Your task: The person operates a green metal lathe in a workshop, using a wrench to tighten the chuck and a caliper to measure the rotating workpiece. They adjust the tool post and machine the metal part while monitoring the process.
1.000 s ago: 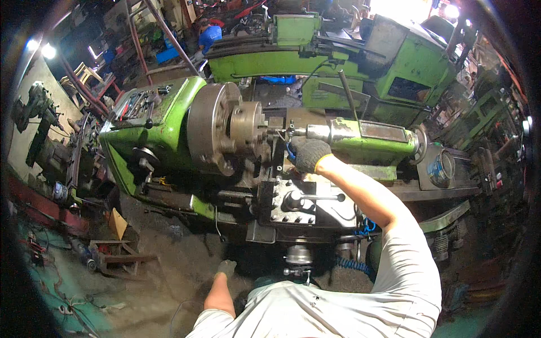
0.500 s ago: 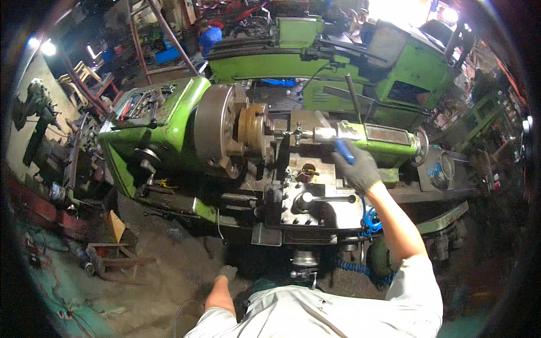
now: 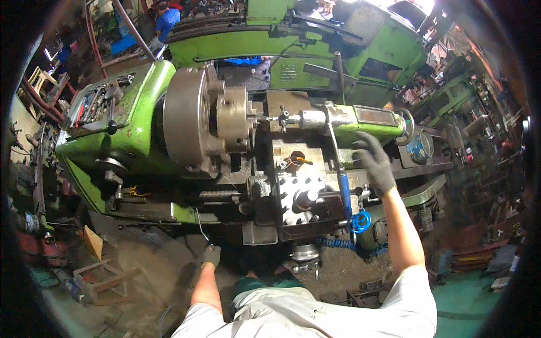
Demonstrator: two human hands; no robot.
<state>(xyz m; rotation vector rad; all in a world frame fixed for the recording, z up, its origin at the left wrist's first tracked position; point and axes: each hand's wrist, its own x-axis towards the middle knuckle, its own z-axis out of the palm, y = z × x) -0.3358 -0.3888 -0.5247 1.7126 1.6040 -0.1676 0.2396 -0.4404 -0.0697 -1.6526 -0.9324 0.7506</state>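
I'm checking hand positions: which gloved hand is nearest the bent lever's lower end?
The left hand, at the bent lever; the right hand is open, over near the green tailstock.

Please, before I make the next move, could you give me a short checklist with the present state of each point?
1. Right hand off the blue-handled tool: ok, fingers spread beside it.
2. Left hand at the bent lever: ok, by its lower end.
3. Left hand gripping firmly: cannot tell.
4. Chuck stopped: cannot tell, it looks blurred.
5. Both hands away from the chuck: ok.
6. Tool clear of the tailstock: not ok, its rod crosses in front.
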